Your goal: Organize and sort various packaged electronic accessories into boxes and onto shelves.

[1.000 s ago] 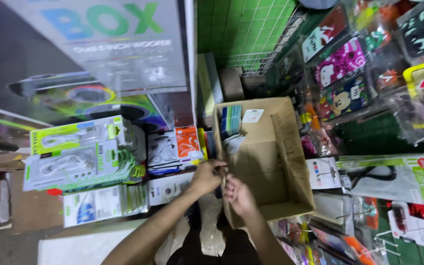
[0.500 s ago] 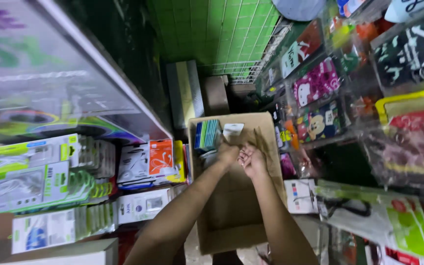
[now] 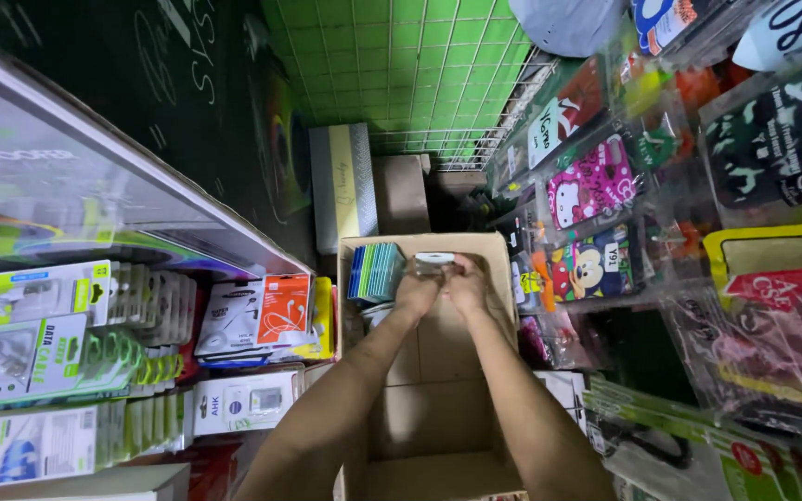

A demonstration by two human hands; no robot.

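The left hand (image 3: 417, 290) and right hand (image 3: 466, 283) cover most of a clear packet (image 3: 434, 263); its contents cannot be read. Fingertips are hidden (grip unclear). The cardboard box (image 3: 438, 408) is cut off at the bottom edge. The stack of blue-green packs (image 3: 375, 271) is too small to identify. Hanging packets (image 3: 772, 306) at right are blurred.

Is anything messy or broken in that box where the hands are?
Nothing stands out. Both hands, left hand and right hand, hold a small clear packet over the cardboard box, and the blue-green packs stand neatly in its corner.
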